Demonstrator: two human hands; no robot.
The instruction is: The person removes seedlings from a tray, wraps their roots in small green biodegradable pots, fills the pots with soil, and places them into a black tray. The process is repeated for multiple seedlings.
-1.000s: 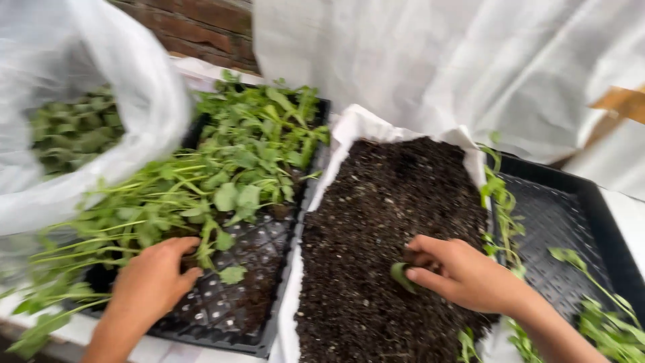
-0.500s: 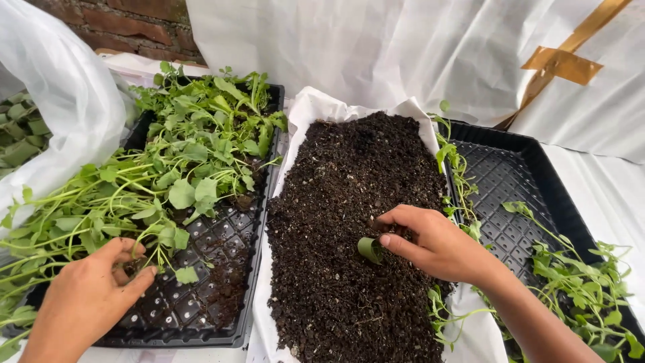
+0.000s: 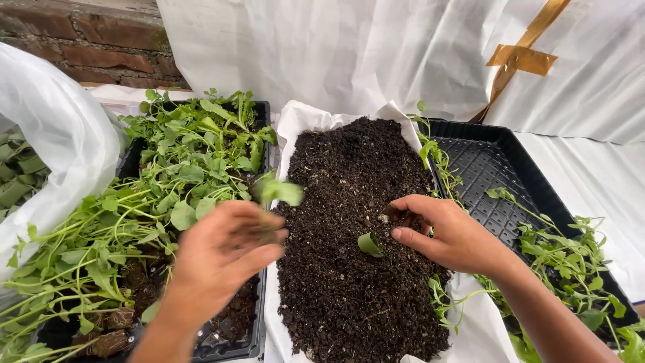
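Note:
My left hand [image 3: 218, 259] is raised over the gap between the left tray and the soil, fingers closed on a small green seedling [image 3: 279, 193] whose leaves stick out above the fingers. My right hand [image 3: 449, 235] rests on the dark soil [image 3: 349, 202], fingertips pressing beside a curled green leaf [image 3: 369, 243] that stands in the soil. The soil lies heaped on a white liner [image 3: 295, 124] between two black trays.
A black tray [image 3: 235, 343] at left is full of leafy green seedlings [image 3: 168, 181]. Another black tray [image 3: 510, 168] at right holds a few loose seedlings [image 3: 564, 249]. A white plastic bag [image 3: 60, 141] with greens sits far left. White sheeting [image 3: 349, 54] hangs behind; brick wall [image 3: 94, 33] at top left.
My left hand has lifted from the left tray with a seedling and moved right toward the soil. My right hand stays at the curled leaf in the soil.

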